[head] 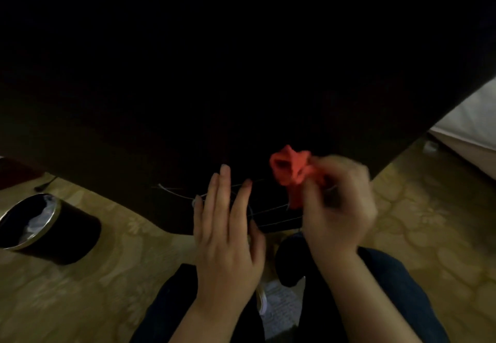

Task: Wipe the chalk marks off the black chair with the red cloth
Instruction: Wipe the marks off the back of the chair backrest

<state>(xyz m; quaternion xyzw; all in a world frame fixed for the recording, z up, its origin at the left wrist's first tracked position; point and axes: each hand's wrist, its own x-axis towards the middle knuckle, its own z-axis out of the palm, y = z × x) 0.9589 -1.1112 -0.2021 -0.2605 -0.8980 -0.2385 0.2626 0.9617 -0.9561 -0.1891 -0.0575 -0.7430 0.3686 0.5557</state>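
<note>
The black chair [214, 88] fills the upper part of the view, its near edge close to me. Thin white chalk marks [271, 210] run across that near edge between my hands. My right hand [341, 208] grips the bunched red cloth [291, 173], held against the chair just right of the marks; the hand is blurred. My left hand [228, 235] lies flat on the chair edge with straight fingers, touching the surface over the left part of the marks.
A black waste bin [51, 230] with a metal rim and a white liner stands on the patterned beige carpet [94, 289] at the left. A white bed edge [472, 128] shows at the right. My dark trouser legs [389, 289] and a white shoe [279, 305] are below.
</note>
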